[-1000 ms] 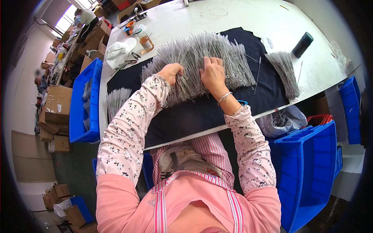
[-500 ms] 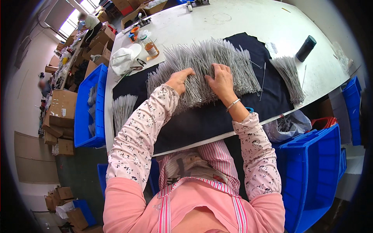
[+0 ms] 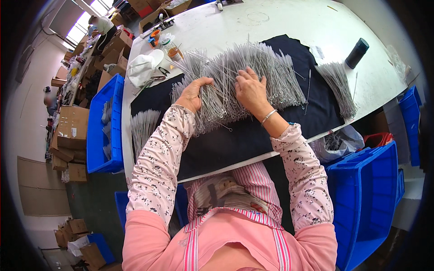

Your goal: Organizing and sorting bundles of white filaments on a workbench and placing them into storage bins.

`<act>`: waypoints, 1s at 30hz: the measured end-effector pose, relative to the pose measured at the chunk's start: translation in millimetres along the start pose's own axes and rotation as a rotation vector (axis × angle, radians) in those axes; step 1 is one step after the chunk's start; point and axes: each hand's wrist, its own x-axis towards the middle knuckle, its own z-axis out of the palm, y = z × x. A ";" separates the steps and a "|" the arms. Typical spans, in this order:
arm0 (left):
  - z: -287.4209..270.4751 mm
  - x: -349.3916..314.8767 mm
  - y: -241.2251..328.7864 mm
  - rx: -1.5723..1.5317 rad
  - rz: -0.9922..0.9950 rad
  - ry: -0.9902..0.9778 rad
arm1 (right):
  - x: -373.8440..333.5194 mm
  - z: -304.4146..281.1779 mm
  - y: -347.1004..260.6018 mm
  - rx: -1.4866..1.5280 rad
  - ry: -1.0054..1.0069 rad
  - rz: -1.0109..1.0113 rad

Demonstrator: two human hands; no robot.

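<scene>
A broad heap of thin wire brushes (image 3: 275, 81) with grey bristles and small looped ends lies across a dark cloth (image 3: 217, 151). My left hand (image 3: 193, 94) curls round a bunch of these brushes at the heap's left part, thumb laid over them; their loops point toward me. On top of the heap's middle, my right hand (image 3: 252, 91) has its fingers bent and closed at the brushes; its fingertips partly hide what they hold. A few single brushes stick out or lie apart at the heap's right side.
Smaller brush bundles lie left (image 3: 143, 128) and right (image 3: 338, 90) on the white table (image 3: 298, 20). Behind stand a glass jar (image 3: 172, 50), a white cap (image 3: 143, 68) and a dark bottle (image 3: 357, 53). Blue crates flank the table, left (image 3: 92, 131) and right (image 3: 361, 203).
My left hand has moved left and slightly nearer, with a bunch of brushes shifting beside it. My right hand has moved slightly left, its fingers more bent over the heap.
</scene>
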 end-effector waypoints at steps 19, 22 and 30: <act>-14.1 3.2 2.6 0.081 0.093 0.014 | 42.1 0.3 -44.0 0.079 -0.110 -0.078; -32.9 7.6 10.1 0.082 0.185 0.031 | 47.1 6.9 -55.5 0.048 -0.208 -0.201; -35.7 21.9 5.2 -0.011 0.255 0.057 | 30.8 28.8 -48.6 0.617 0.147 -0.062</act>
